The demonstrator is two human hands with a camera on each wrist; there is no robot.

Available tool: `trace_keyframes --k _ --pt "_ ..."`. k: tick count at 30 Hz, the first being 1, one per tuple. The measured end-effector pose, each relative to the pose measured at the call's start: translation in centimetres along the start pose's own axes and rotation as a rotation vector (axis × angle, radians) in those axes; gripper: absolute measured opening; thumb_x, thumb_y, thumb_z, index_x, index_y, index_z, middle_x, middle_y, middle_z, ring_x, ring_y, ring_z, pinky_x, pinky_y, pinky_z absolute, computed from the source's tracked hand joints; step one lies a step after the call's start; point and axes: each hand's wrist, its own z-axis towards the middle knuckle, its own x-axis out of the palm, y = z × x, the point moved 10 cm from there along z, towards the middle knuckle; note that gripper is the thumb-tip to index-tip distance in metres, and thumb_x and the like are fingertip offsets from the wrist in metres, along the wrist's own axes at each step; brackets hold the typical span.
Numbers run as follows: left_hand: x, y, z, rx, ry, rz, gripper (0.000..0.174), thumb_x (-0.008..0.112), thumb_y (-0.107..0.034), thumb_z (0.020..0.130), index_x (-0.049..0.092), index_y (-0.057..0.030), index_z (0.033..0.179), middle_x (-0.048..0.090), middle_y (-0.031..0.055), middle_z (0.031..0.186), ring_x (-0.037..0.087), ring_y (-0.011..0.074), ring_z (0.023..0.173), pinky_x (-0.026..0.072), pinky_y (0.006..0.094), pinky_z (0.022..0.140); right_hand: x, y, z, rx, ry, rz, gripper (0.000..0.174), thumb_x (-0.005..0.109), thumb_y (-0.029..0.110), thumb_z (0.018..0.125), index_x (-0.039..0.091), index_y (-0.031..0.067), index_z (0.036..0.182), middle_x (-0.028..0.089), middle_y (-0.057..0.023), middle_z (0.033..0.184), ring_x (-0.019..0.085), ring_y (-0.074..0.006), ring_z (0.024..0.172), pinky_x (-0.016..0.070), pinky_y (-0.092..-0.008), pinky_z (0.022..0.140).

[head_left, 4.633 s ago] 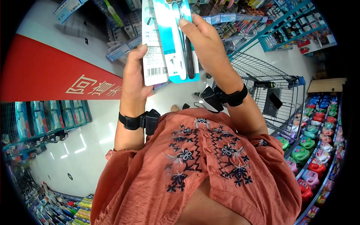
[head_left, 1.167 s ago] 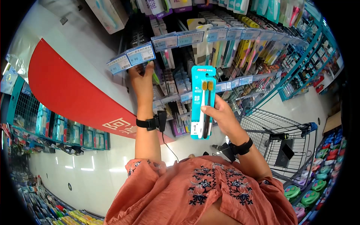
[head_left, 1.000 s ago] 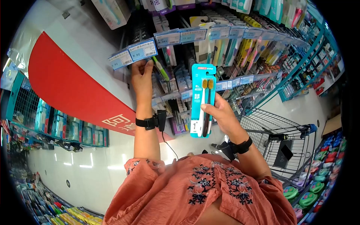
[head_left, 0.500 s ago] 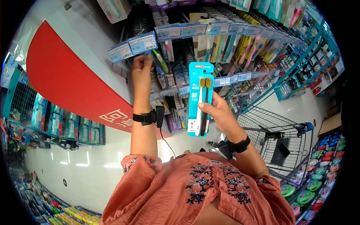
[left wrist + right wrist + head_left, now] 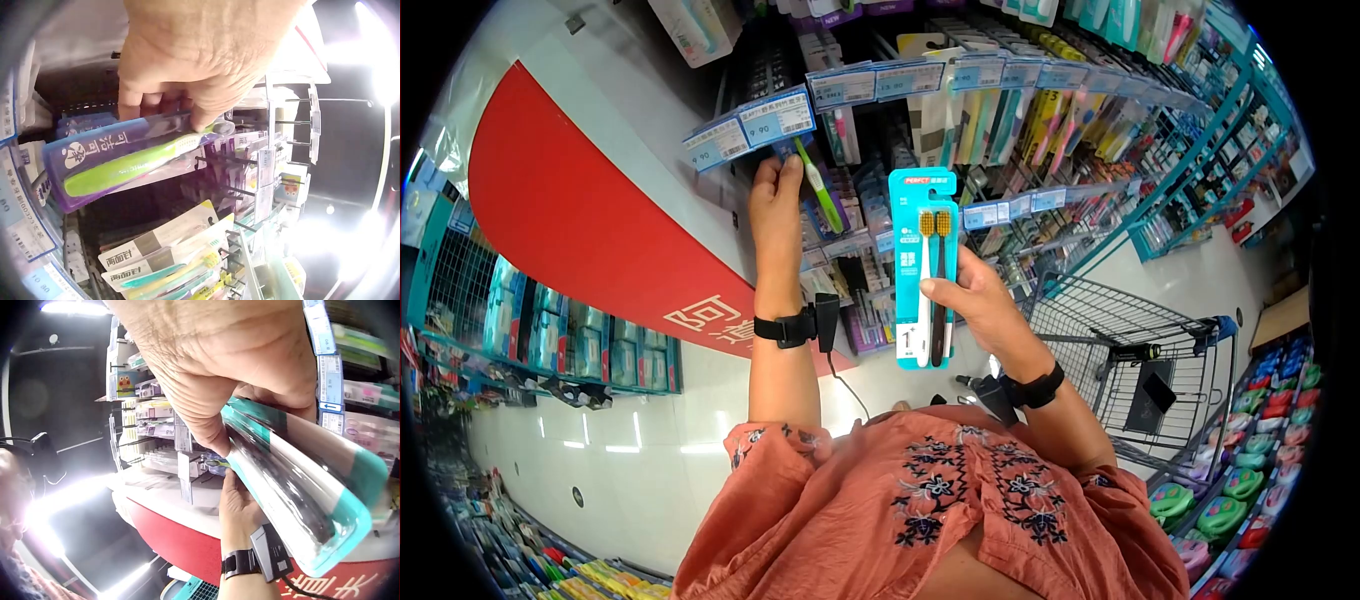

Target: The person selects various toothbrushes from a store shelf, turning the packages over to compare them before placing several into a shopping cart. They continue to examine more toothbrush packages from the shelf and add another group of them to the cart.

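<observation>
My right hand (image 5: 985, 305) holds a teal toothbrush pack (image 5: 910, 250) upright, thumb on its front; a white and a dark brush show inside. In the right wrist view that pack (image 5: 300, 500) sits under the fingers of my right hand (image 5: 231, 369). Just below the price tags (image 5: 775, 120), my left hand (image 5: 777, 220) is at a purple-blue pack with a green toothbrush (image 5: 820, 190). The left wrist view shows my left hand (image 5: 206, 56) pinching the end of that purple pack (image 5: 94, 147) between thumb and fingers.
Rows of hanging toothbrush packs (image 5: 1000, 125) fill the rack. A red sign panel (image 5: 590, 220) curves along the left. A shopping cart (image 5: 1090, 330) with a dark box stands at the right, beside shelves of coloured bottles (image 5: 1220, 515).
My left hand has gone from under the price tags to pinching the purple pack, whose green brush now shows more. The teal pack in my right hand has shifted slightly left.
</observation>
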Motion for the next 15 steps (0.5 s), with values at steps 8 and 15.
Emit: trace_keyframes --k 8,15 --pt "1.2 -3.2 -3.5 -0.022 0.037 -0.115 0.023 0.061 -0.027 0.102 0.061 -0.0061 0.094 0.047 -0.0080 0.075 0.038 0.0024 0.069 0.0321 0.0204 0.062 -0.2 -0.1 0.0 -0.024 0.000 -0.013 0.049 0.069 0.020 0.092 0.053 0.0017 0.134 0.063 -0.0054 0.117 0.060 -0.0133 0.104 0.0492 -0.0318 0.095" --pt "2.4 -3.6 -6.8 -0.100 0.085 -0.263 0.023 0.059 -0.030 0.103 0.062 -0.0071 0.102 0.061 -0.0049 0.087 0.052 0.0031 0.076 0.0429 0.0202 0.069 -0.6 0.2 -0.3 -0.050 -0.035 -0.003 0.045 0.070 0.020 0.093 0.055 0.0013 0.131 0.063 -0.0029 0.114 0.059 -0.0109 0.103 0.0482 -0.0292 0.093"
